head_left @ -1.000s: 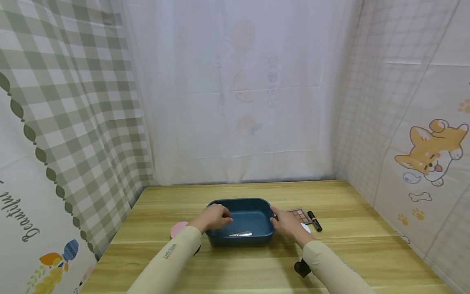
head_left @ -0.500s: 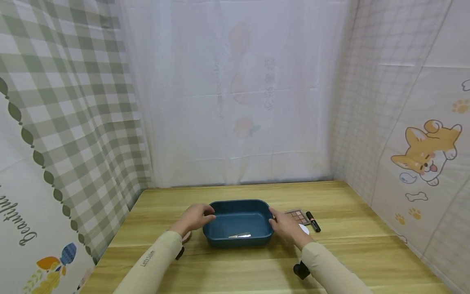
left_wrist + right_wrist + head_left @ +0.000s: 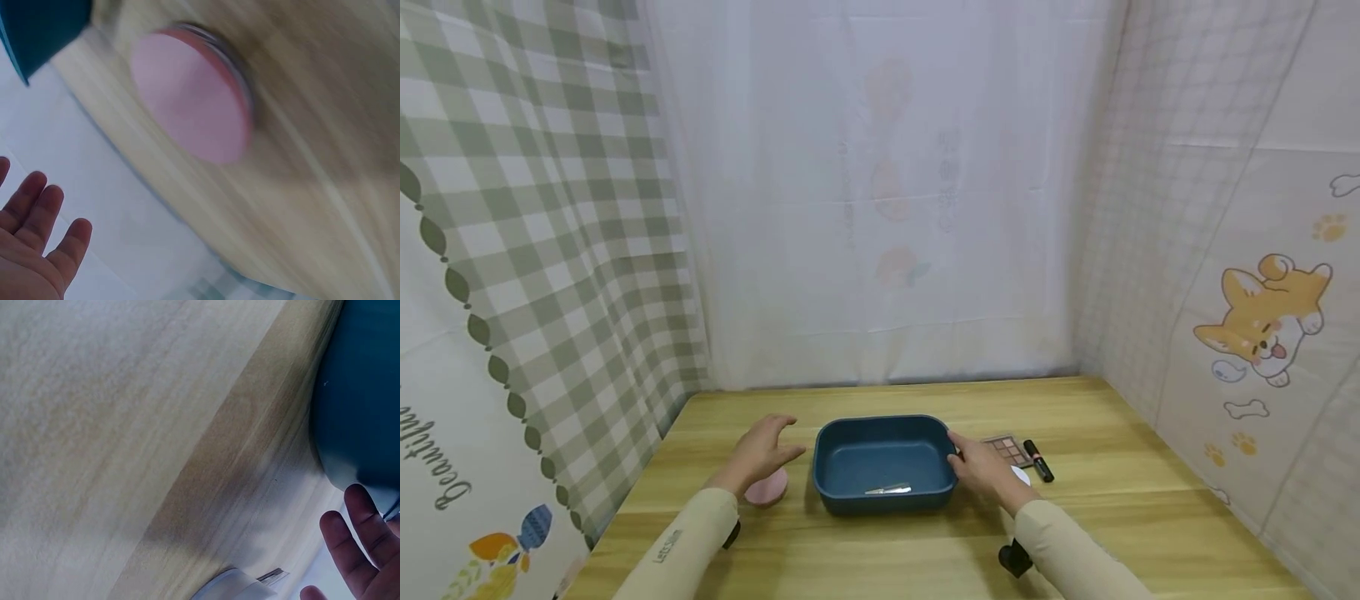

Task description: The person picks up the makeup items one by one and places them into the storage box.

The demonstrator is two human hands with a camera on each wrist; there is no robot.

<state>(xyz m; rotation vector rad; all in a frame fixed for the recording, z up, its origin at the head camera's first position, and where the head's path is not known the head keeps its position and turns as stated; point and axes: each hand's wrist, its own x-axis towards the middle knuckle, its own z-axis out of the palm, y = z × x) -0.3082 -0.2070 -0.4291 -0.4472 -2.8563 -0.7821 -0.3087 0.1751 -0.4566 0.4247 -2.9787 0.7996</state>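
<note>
Wood-grain table (image 3: 887, 554): R hand (image 3: 981, 471) holds blue bin (image 3: 883, 505) by rim, L hand (image 3: 758, 456) spread, holding nothing, nr pink disc (image 3: 767, 488); prob. reach stage, next move likely needs L grip on disc.

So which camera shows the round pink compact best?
The left wrist view: the round pink compact is large there, top and side visible, though blurred. The head view shows it small, near the left hand; the right wrist view lacks it.
</note>
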